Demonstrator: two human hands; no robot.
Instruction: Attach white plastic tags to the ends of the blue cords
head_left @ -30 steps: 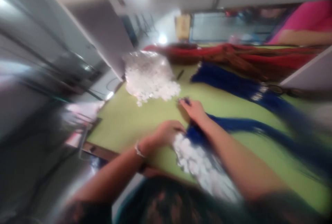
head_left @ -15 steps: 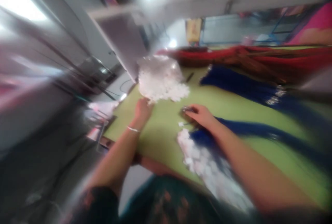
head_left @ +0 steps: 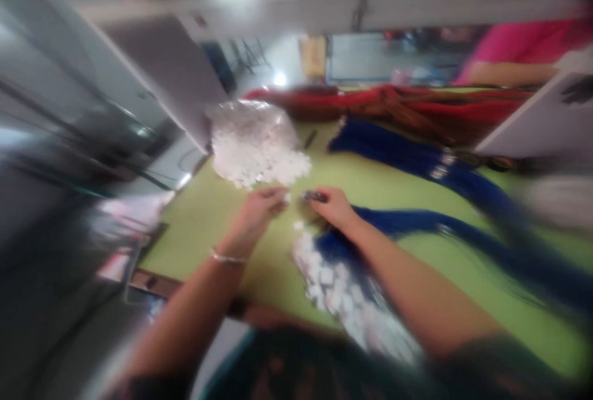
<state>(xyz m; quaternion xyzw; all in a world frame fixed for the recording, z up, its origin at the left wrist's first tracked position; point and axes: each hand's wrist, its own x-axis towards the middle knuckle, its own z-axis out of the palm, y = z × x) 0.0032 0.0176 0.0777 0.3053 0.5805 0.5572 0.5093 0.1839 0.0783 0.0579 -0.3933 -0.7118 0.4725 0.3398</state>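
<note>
My left hand (head_left: 256, 213), with a bracelet at the wrist, pinches a small white piece (head_left: 287, 198) between its fingertips. Opposite it, my right hand (head_left: 334, 207) is closed round the end of a bundle of blue strands (head_left: 398, 222). A shiny dark tip (head_left: 307, 195) sticks out from its fingers toward the left hand; blur hides its detail. Below the right forearm lies a row of white pieces (head_left: 340, 286) along blue strands. Beyond my left hand is a heap of white pieces (head_left: 259, 162) spilling from a clear plastic bag (head_left: 273, 121).
A second blue bundle (head_left: 384, 144) with shiny ends lies farther back on the yellow-green table (head_left: 185, 227). Red and brown strands (head_left: 393, 100) run along the far edge. Upright panels (head_left: 162, 66) stand at both sides. A person in a pink sleeve (head_left: 514, 48) is across the table.
My left hand has come back from the heap's edge toward my right hand, with a white piece now showing in its fingertips. The whole view has shifted; my right hand keeps its hold.
</note>
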